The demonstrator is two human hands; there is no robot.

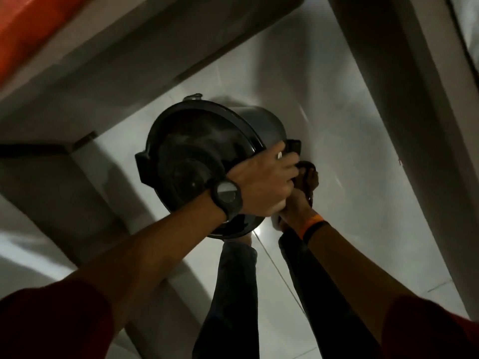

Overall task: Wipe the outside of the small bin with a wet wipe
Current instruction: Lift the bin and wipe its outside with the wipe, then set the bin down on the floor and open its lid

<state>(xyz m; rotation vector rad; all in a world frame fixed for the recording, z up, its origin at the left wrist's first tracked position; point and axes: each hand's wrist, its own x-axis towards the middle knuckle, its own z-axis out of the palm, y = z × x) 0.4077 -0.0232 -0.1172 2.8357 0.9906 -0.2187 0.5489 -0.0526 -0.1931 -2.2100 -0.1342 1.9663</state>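
Observation:
A small dark bin [261,120] with a black lid [191,146] stands tilted on the white tile floor [337,112], its top facing me. My left hand [264,182], with a black watch on the wrist, grips the lid's rim on the bin's right side. Just under it, my right hand [295,206], with orange and black bands on the wrist, presses against the bin's lower right side. The left hand hides most of it. A pale scrap of wet wipe [276,221] shows at its fingers.
A grey ledge or step [108,81] runs along the upper left, with an orange surface [28,24] above it. A grey frame [404,104] runs down the right. My foot in a dark sandal [309,177] and my dark-trousered legs [233,286] are right beside the bin.

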